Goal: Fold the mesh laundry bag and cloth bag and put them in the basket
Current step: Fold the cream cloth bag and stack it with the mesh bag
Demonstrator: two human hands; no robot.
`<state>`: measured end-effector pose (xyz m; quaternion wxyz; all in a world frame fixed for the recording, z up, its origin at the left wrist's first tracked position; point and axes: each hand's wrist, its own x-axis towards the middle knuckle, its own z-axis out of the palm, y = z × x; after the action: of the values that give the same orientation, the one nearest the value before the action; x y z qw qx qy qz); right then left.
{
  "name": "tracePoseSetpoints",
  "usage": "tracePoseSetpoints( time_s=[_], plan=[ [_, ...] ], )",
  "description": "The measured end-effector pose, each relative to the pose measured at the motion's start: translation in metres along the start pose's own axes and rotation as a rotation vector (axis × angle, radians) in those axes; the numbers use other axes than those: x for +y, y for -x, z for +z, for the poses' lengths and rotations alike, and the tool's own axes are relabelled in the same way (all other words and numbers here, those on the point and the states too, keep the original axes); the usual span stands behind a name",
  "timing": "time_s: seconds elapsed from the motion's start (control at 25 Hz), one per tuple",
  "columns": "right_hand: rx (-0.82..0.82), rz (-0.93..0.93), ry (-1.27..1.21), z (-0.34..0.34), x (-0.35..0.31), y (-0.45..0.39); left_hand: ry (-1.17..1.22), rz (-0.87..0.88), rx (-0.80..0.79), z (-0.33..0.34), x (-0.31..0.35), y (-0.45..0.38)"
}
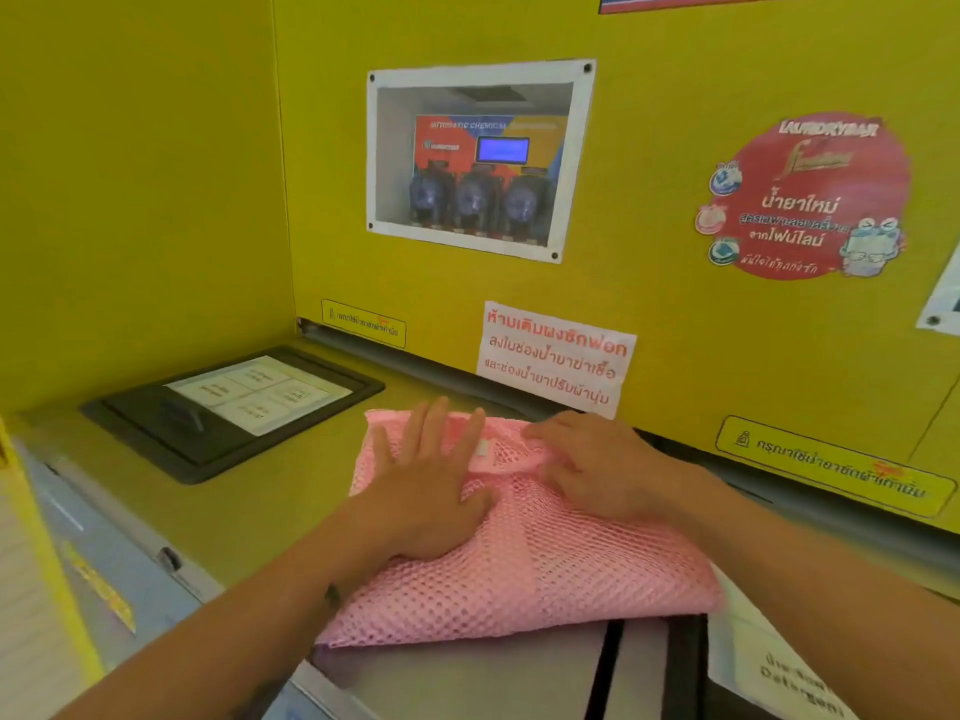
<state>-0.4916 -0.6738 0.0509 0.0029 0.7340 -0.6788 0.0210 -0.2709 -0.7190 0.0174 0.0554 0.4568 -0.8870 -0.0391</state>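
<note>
Folding stage, seen from beside the person. The pink mesh laundry bag [519, 553] lies folded on the yellow-green machine top [249, 511], its near edge overhanging a grey lid [467, 672]. The left hand [426, 491] lies palm-down on the bag's left half, fingers straight and spread, pressing rather than grasping. The right hand [592, 465] rests on the far right part, fingers bent with tips on the mesh; whether they pinch it cannot be told. Between the two hands shows a small white tag [482, 449]. Left of the left hand sits a black hatch [234, 407]; beyond the right hand a white notice [556, 356] is stuck on the yellow wall [675, 70]
</note>
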Motion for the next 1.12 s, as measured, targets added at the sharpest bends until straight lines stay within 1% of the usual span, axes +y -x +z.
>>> tracePoseSetpoints(
  time_s=[0.04, 0.12, 0.16, 0.2, 0.28, 0.32, 0.36, 0.4, 0.44, 0.48, 0.52, 0.56, 0.64, 0.68, 0.76, 0.84, 0.92, 1.0, 1.12],
  plan=[
    [-0.050, 0.064, -0.007, 0.006, 0.003, -0.002, 0.018, 0.061, 0.008, -0.001, -0.006, -0.002],
    [-0.024, 0.164, -0.125, 0.009, 0.011, -0.008, 0.008, 0.161, 0.059, -0.007, -0.021, -0.004],
    [-0.021, 0.204, -0.155, 0.004, 0.013, -0.010, -0.012, 0.186, 0.098, -0.013, -0.028, -0.002],
    [-0.062, 0.239, -0.143, -0.006, 0.014, -0.011, -0.041, 0.193, 0.130, -0.020, -0.036, 0.000],
    [-0.215, 0.297, -0.080, -0.027, 0.011, -0.011, -0.104, 0.144, 0.151, -0.039, -0.048, 0.010],
    [-0.272, 0.341, -0.052, -0.035, 0.011, -0.010, -0.089, 0.098, 0.156, -0.048, -0.050, 0.018],
    [-0.275, 0.398, -0.049, -0.041, 0.008, -0.009, -0.021, 0.052, 0.167, -0.055, -0.050, 0.027],
    [-0.237, 0.455, -0.062, -0.044, 0.005, -0.007, 0.093, 0.005, 0.179, -0.058, -0.047, 0.037],
    [-0.147, 0.478, -0.075, -0.043, 0.000, -0.005, 0.223, -0.043, 0.191, -0.058, -0.042, 0.050],
    [-0.057, 0.461, -0.094, -0.037, -0.005, -0.006, 0.329, -0.087, 0.213, -0.056, -0.034, 0.063],
    [0.001, 0.428, -0.167, -0.030, -0.010, -0.006, 0.372, -0.139, 0.250, -0.053, -0.026, 0.075],
    [0.026, 0.398, -0.279, -0.023, -0.017, -0.006, 0.362, -0.209, 0.296, -0.049, -0.018, 0.084],
    [0.024, 0.362, -0.516, -0.014, -0.031, 0.000, 0.302, -0.401, 0.362, -0.043, -0.006, 0.095],
    [0.022, 0.353, -0.587, -0.011, -0.036, 0.004, 0.327, -0.504, 0.366, -0.040, 0.001, 0.099],
    [0.017, 0.335, -0.641, -0.010, -0.042, 0.017, 0.524, -0.662, 0.324, -0.032, 0.017, 0.111],
    [0.006, 0.306, -0.682, -0.014, -0.045, 0.036, 0.699, -0.706, 0.258, -0.020, 0.034, 0.126],
    [-0.040, 0.261, -0.716, -0.019, -0.045, 0.057, 0.741, -0.709, 0.241, -0.010, 0.049, 0.140],
    [-0.057, 0.208, -0.789, -0.020, -0.043, 0.077, 0.728, -0.728, 0.306, -0.006, 0.061, 0.153],
    [-0.039, 0.125, -0.820, -0.009, -0.041, 0.099, 0.964, -0.701, 0.403, -0.006, 0.082, 0.180]
  ],
)
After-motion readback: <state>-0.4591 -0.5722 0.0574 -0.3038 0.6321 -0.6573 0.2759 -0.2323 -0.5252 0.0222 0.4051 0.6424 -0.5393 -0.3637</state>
